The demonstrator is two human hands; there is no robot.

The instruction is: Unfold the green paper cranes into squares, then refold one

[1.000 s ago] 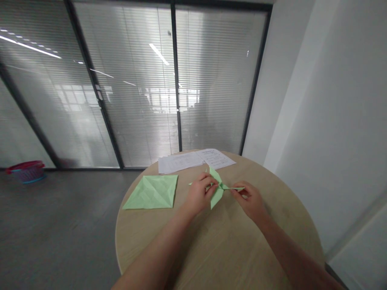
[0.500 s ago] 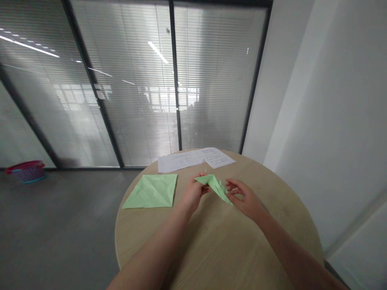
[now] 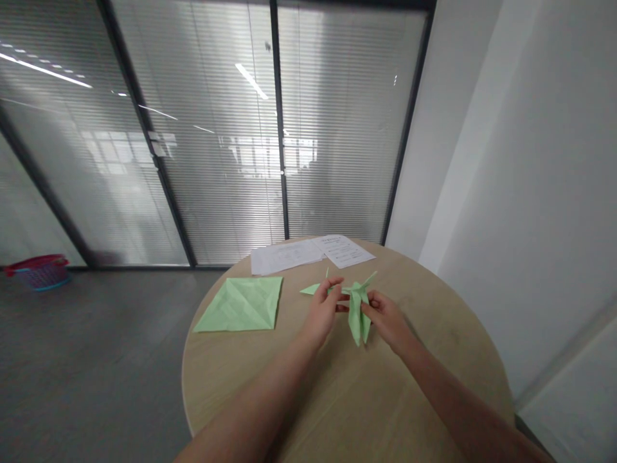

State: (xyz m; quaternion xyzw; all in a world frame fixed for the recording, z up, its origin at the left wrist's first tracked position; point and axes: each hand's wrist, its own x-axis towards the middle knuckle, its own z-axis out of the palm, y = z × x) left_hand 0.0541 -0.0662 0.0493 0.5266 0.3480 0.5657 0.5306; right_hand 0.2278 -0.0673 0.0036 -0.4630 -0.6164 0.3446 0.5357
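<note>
A folded green paper figure (image 3: 355,315), with two long flaps hanging down and a thin point rising to the upper right, is held just above the table. My right hand (image 3: 388,319) pinches its right side between thumb and fingers. At its left, my left hand (image 3: 324,313) has curled fingers around a narrow point of the paper; part of that grip is hidden. Behind my left hand, a green paper tip (image 3: 308,290) and a thin upright point show. Whether these belong to a separate folded piece I cannot tell.
A creased green paper sheet (image 3: 245,303) lies flat at the left of the round wooden table (image 3: 366,405). White printed sheets (image 3: 289,256) rest at the far edge. A red and blue basket (image 3: 41,272) stands on the floor at left, and a glass partition rises behind.
The green paper figure has turned, so its flaps now hang down toward me. My left hand has shifted slightly right, and my right hand has closed on the paper's right side.
</note>
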